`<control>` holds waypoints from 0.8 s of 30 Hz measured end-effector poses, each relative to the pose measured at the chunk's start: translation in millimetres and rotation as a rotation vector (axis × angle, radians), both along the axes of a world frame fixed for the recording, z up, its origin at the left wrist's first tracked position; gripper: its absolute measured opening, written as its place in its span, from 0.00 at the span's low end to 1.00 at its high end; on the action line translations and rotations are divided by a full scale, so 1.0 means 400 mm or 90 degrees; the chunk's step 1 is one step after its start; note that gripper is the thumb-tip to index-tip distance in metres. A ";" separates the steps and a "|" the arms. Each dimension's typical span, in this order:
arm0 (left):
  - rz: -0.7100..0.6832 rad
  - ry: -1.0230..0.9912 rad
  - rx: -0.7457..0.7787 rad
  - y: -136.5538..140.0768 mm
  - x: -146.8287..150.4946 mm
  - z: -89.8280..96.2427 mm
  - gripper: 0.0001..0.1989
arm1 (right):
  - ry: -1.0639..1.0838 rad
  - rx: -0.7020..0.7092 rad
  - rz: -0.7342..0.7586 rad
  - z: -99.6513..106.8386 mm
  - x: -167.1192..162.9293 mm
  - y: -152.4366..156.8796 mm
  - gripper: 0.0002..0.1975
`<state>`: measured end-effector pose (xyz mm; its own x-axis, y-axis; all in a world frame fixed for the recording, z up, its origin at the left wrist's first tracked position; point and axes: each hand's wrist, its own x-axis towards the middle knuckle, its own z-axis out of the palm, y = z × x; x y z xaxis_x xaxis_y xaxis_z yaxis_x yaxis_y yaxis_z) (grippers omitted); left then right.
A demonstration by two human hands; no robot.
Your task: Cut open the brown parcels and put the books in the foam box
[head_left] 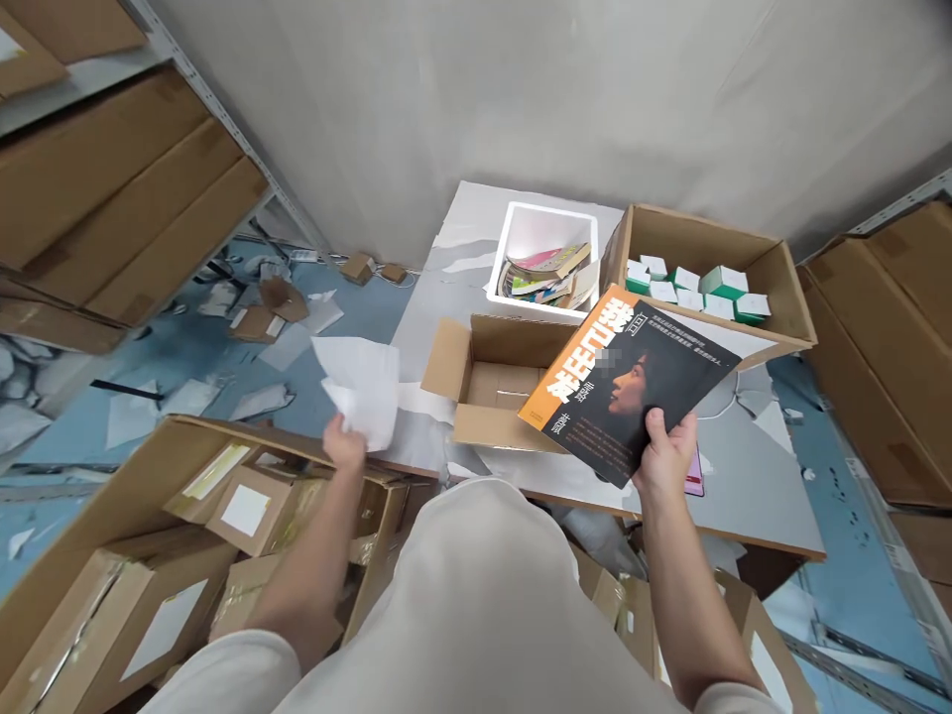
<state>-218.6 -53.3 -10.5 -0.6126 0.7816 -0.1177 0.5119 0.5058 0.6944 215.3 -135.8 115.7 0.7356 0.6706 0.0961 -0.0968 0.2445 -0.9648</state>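
My right hand (667, 451) grips the lower right corner of a black book (632, 387) with an orange band and white lettering, thumb on the cover. The book is held tilted above the table and hides the right side of an open cardboard box (487, 426). As far as it shows, the inside of that box is bare cardboard. On the left, my left hand (344, 443) is closed on a sheet of white paper (364, 387), off the table's left edge and over the rim of a large carton.
A white bin (503, 260) with several books stands at the back of the grey table (446, 260). Beside it a carton (792, 288) holds small green-and-white boxes. The large carton (96, 506) at lower left contains taped parcels. Shelves with cartons flank both sides; papers litter the blue floor.
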 end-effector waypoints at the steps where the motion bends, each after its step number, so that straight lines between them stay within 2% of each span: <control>1: -0.027 -0.030 -0.030 0.008 0.052 -0.025 0.23 | 0.003 0.001 0.002 -0.003 -0.004 0.002 0.23; 3: -0.086 -0.103 -0.077 0.023 0.150 -0.057 0.16 | 0.008 -0.008 0.018 -0.008 -0.012 0.005 0.22; 5: -0.138 -0.163 -0.104 0.033 0.217 -0.065 0.12 | 0.019 -0.029 0.044 -0.013 -0.015 0.008 0.21; 8: -0.151 -0.212 -0.107 0.025 0.241 -0.035 0.13 | 0.026 -0.055 0.076 -0.018 -0.016 0.011 0.20; 10: -0.106 -0.204 -0.085 0.000 0.227 0.010 0.19 | 0.021 -0.060 0.081 -0.019 -0.018 0.014 0.20; 13: -0.037 -0.148 0.056 -0.061 0.232 0.104 0.30 | 0.025 -0.056 0.088 -0.013 -0.029 0.017 0.22; 14: -0.077 -0.151 0.187 -0.082 0.250 0.140 0.33 | 0.029 -0.056 0.095 -0.009 -0.035 0.017 0.23; 15: -0.173 -0.200 0.263 -0.100 0.275 0.175 0.34 | 0.032 -0.056 0.104 -0.005 -0.043 0.017 0.25; 16: -0.291 -0.285 0.257 -0.113 0.306 0.208 0.35 | 0.031 -0.057 0.114 0.001 -0.050 0.018 0.27; 17: -0.403 -0.382 0.190 -0.121 0.339 0.237 0.36 | 0.027 -0.058 0.126 0.009 -0.057 0.019 0.29; 19: -0.517 -0.547 0.067 -0.124 0.397 0.279 0.32 | 0.010 -0.062 0.152 0.031 -0.062 0.028 0.31; 21: -0.545 -0.641 -0.002 -0.115 0.433 0.298 0.29 | -0.008 -0.064 0.177 0.061 -0.049 0.047 0.30; 24: -0.508 -0.689 0.002 -0.104 0.450 0.294 0.26 | -0.031 -0.066 0.197 0.108 0.001 0.094 0.23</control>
